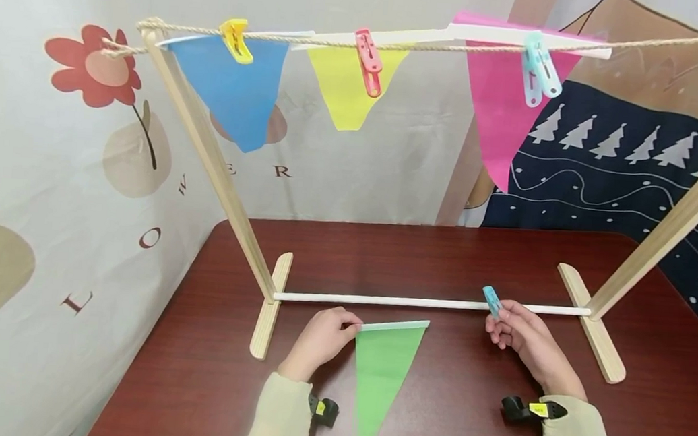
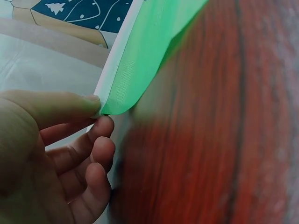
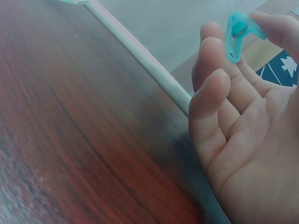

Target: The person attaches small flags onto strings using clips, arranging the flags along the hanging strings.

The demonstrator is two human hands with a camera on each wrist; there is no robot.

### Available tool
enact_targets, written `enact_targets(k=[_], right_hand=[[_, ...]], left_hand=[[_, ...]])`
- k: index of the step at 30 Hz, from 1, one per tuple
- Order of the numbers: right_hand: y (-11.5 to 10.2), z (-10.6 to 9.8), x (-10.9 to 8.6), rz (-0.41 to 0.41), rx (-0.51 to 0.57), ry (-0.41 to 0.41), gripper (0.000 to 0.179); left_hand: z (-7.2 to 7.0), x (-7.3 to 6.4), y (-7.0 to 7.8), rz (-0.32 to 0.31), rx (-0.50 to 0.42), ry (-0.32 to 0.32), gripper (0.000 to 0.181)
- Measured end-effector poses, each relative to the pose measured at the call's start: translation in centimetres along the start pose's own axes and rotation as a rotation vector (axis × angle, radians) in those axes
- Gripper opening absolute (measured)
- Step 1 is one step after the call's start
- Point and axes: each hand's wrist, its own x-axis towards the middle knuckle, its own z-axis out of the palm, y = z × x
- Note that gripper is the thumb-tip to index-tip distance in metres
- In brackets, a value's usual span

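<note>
My left hand [image 1: 328,338] pinches the left corner of a green triangular pennant [image 1: 386,362] by its white top band, thumb over the forefinger. The pennant hangs point down over the table, and in the left wrist view its green cloth [image 2: 140,60] curves away from the band. My right hand [image 1: 525,338] holds a light blue clothespin [image 1: 492,301] between thumb and fingers, to the right of the pennant. Close up in the right wrist view, the clothespin [image 3: 237,39] shows its metal spring, and the other fingers are curled loosely below it.
A twine line [image 1: 434,47] on a wooden stand carries blue [image 1: 230,88], yellow [image 1: 352,83] and pink [image 1: 499,113] pennants, each with a clothespin. A white crossbar [image 1: 380,300] joins the wooden feet on the dark red table [image 1: 191,382]. Printed cloth [image 1: 352,178] hangs behind.
</note>
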Motion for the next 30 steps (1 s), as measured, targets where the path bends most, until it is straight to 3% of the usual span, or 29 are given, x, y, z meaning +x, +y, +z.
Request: enact_targets(k=[5,13,22,30], right_hand=[[0.0,0.2,0.2,0.002,-0.014,0.025,0.021],[-0.2,0.4,0.1,0.025,-0.093,0.041,0.02],[-1.1,0.7,-0.2,0.032,-0.163,0.076,0.029],[-2.1,1.0,-0.3,-0.022,-0.155,0.083,0.024]], left_hand=[[0.0,0.0,0.2,0.003,0.008,0.018,0.014],[1.1,0.2,1.3,0.059,0.043,0.047,0.015],[1.3,0.0,2.1,0.04,0.038,0.121,0.014],[2.0,0.1,3.2,0.078,0.06,0.122,0.015]])
